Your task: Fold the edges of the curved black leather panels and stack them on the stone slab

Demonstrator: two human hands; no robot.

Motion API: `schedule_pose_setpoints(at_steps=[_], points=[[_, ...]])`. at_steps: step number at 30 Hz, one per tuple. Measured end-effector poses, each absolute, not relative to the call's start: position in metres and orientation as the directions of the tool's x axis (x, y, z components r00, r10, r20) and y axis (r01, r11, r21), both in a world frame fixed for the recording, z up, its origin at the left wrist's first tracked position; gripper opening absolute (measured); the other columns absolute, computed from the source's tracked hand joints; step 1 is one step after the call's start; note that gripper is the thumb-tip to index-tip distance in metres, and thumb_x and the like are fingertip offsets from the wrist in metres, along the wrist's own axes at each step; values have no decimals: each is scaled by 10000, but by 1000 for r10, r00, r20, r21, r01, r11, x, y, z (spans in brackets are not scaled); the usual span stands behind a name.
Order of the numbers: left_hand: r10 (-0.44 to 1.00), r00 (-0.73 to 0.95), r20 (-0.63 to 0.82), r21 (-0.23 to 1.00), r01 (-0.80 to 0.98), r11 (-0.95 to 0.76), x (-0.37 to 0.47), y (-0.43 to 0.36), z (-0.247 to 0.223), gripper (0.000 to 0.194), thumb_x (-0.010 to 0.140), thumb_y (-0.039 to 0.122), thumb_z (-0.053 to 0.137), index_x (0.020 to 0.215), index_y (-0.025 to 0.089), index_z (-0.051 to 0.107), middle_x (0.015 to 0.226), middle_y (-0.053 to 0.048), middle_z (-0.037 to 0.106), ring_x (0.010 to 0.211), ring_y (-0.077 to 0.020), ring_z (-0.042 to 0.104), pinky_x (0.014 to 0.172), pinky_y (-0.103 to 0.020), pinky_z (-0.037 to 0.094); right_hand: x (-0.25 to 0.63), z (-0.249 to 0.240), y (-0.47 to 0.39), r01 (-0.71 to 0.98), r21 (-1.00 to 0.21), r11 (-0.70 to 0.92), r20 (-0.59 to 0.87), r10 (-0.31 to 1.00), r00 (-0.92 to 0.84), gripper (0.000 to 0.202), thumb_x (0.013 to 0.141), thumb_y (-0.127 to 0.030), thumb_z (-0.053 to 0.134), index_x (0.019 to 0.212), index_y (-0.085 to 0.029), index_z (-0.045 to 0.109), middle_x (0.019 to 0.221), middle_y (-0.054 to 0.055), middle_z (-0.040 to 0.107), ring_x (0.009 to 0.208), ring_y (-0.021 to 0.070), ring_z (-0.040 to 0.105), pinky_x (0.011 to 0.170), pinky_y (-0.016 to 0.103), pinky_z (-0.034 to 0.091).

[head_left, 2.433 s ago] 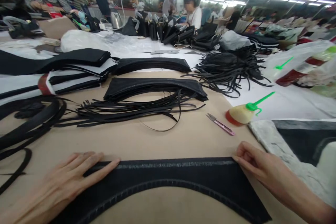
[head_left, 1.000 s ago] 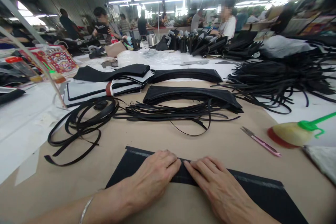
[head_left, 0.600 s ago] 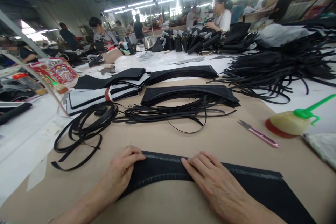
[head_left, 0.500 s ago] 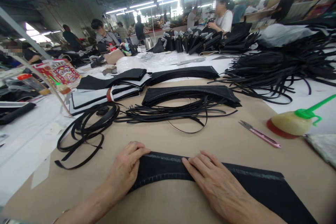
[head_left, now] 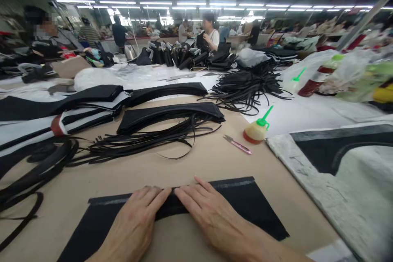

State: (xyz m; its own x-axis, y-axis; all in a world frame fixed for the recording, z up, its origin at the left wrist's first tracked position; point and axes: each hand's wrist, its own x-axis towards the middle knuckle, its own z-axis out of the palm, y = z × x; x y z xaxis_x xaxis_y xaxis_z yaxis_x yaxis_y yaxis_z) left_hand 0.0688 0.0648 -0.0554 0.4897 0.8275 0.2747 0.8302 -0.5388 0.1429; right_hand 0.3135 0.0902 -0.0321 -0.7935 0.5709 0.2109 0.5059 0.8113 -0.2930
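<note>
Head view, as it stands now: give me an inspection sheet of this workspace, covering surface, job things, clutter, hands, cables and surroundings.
Surface: tan board over a long table, white sheet beyond it.
Job's things: curved black piece lying flat at the near edge, a pale line along its far edge.
Clutter: loose black strips, stacked black pieces, pink snips, bottle with green spout, pile of strips, white pad.
Hands: left hand and right hand flat on the black piece, fingertips close together, gripping nothing.
Cables: nothing seen.
Surroundings: other people seated at far tables, black bags, ceiling strip lights.
</note>
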Motion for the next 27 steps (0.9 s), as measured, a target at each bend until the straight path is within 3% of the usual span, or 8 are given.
schedule_pose_setpoints(at_steps=[4, 12, 20, 24, 27], points=[[827, 498, 261, 130, 831, -541, 77, 65, -44, 485, 881, 5, 333, 1228, 248, 570, 1057, -44, 642, 937, -200, 579, 816, -344, 458, 345, -38, 91, 559, -294, 775, 217, 623, -751, 644, 804, 51, 294, 1424, -89, 396, 1358, 99, 514, 1265, 170, 439, 1182, 437, 246], [811, 502, 302, 91, 831, -549, 82, 63, -38, 482, 865, -12, 346, 1184, 223, 621, 1045, -51, 651, 939, -195, 576, 821, -334, 421, 409, -48, 85, 638, -34, 769, 243, 625, -741, 713, 783, 77, 274, 1451, -146, 383, 1436, 47, 448, 1362, 180, 331, 1151, 484, 303], [799, 504, 327, 81, 828, -556, 79, 60, -45, 495, 847, -12, 348, 1213, 211, 595, 1079, -47, 660, 952, -198, 587, 863, -340, 424, 459, -47, 80, 753, 85, 653, 213, 726, -654, 765, 736, 67, 296, 1461, -168, 369, 1421, 32, 467, 1381, 210, 299, 1139, 540, 301], [838, 463, 289, 138, 846, -515, 79, 61, -45, 474, 863, -2, 330, 1220, 204, 563, 1109, -36, 655, 965, -204, 595, 890, -356, 431, 480, -50, 78, 777, 99, 621, 267, 736, -622, 686, 796, 15, 332, 1446, -194, 398, 1402, 52, 486, 1327, 213, 395, 1166, 478, 259], [883, 432, 182, 217, 859, -464, 83, 57, -33, 447, 840, -13, 340, 1171, 189, 564, 1099, -46, 652, 983, -212, 590, 905, -372, 442, 483, -66, 80, 802, -10, 597, 361, 750, -553, 520, 889, -100, 371, 1390, -199, 470, 1372, 78, 510, 1277, 264, 453, 1146, 490, 266]])
